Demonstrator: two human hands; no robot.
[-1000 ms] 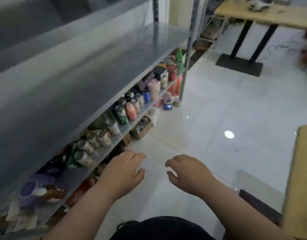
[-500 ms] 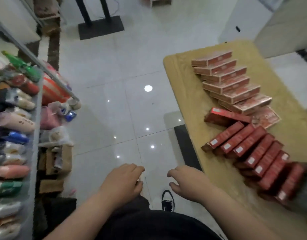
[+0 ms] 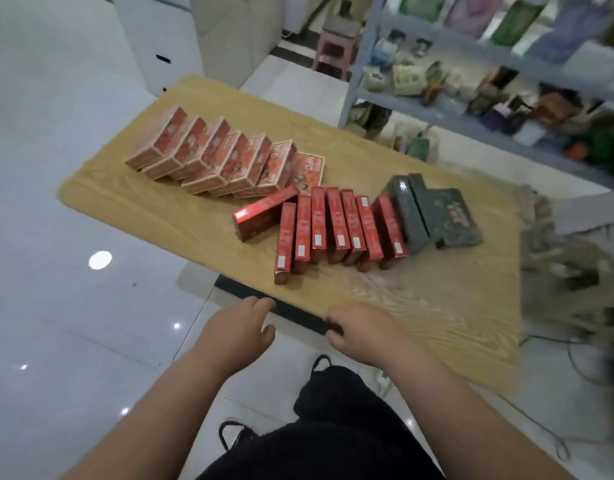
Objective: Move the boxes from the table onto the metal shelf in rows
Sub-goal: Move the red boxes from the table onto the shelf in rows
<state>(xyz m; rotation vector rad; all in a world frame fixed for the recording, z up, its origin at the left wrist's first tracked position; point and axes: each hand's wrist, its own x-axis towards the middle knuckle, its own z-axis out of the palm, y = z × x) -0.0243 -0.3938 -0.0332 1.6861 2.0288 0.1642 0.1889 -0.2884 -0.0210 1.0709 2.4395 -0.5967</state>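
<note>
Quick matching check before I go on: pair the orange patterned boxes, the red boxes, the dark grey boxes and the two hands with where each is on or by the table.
Things:
1. orange patterned boxes
2. red boxes
3. dark grey boxes
4. left hand and right hand

Places:
A. near table edge, empty
B. far left row, leaning
C. right end of the boxes
D. middle row, on edge

Pairs: 1-B, 2-D, 3-C, 4-A

Small shop — stocked metal shelf (image 3: 478,84), boxed goods (image 3: 336,226)
</note>
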